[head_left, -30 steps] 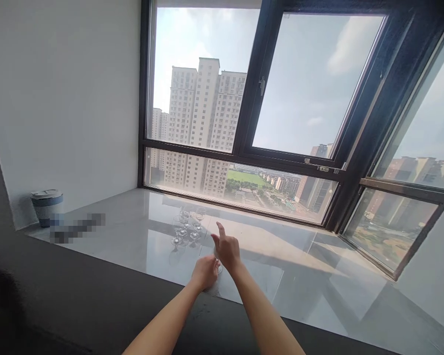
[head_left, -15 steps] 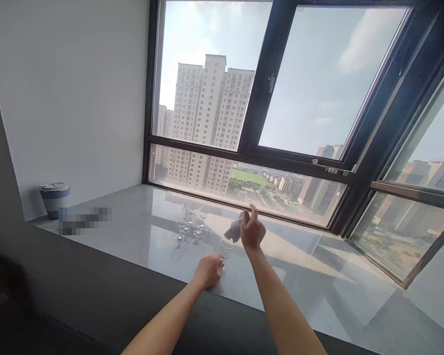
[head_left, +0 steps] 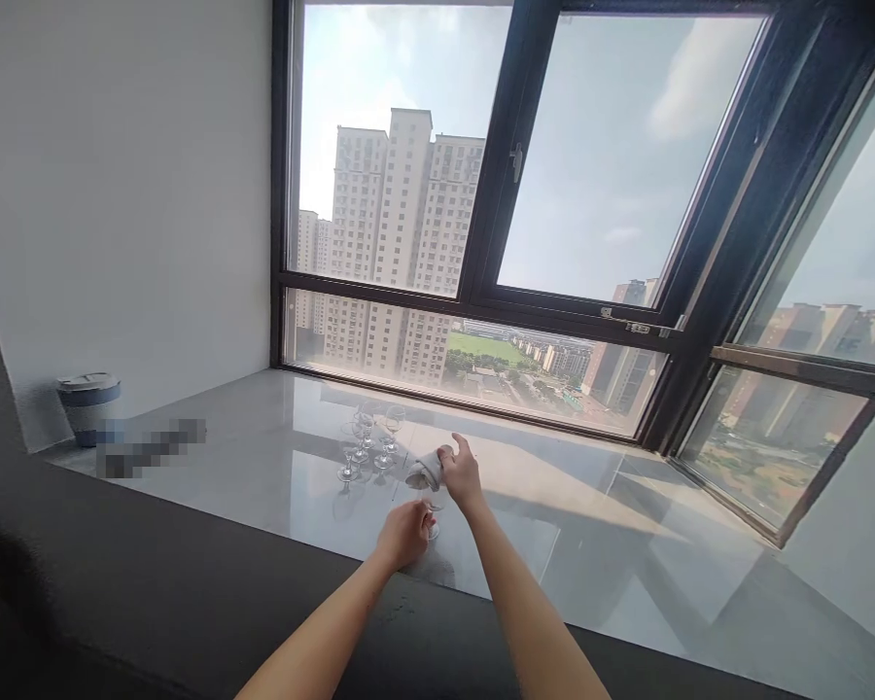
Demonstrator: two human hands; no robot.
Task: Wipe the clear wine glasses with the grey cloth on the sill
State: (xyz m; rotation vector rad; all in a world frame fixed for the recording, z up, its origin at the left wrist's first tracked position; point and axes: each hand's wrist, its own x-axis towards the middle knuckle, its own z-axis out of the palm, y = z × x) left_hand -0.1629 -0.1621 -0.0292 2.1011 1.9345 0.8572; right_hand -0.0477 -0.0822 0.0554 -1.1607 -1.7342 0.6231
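Note:
Near the sill's front edge, my left hand is closed around the lower part of a stemmed glass. A light grey cloth covers the top of that glass. My right hand grips the cloth at the rim, with the index finger raised. Past my left hand, several clear stemmed glasses stand close together on the shiny sill. The bowl of the held glass is mostly hidden by the cloth and fingers.
A lidded white and blue cup stands at the far left by the wall, beside a blurred-out patch. The glossy window sill runs under large dark-framed windows. A thin dark stick-like thing lies beside the glasses.
My right hand has come down and left, bringing the cloth onto the rim of the glass. My left hand keeps its hold. The whole view has shifted slightly.

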